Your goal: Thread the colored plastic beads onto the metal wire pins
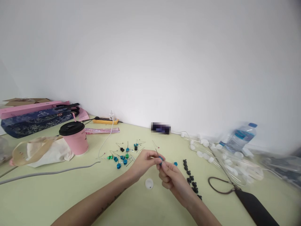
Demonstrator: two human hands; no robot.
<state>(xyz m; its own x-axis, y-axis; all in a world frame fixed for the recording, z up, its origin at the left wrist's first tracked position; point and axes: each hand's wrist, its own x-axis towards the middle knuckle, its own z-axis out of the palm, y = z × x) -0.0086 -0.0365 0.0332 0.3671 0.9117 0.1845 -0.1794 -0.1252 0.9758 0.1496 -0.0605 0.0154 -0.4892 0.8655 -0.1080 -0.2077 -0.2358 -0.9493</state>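
Above the middle of the table, my left hand and my right hand meet with their fingertips pinched on a small blue plastic piece. A thin metal wire sticks up from it; its lower part is covered by my fingers. Beyond my left hand lie several blue and green pieces on bent wires. A small round white cup-like part rests on the table below my hands. To the right of my right hand are a loose blue piece and a row of small black parts.
At the left stand a pink cup with a black lid and a cloth bag. Behind are a yellow power strip and a pixelated phone-like object. A water bottle, clear plastic tubes and a black strap-like item lie right.
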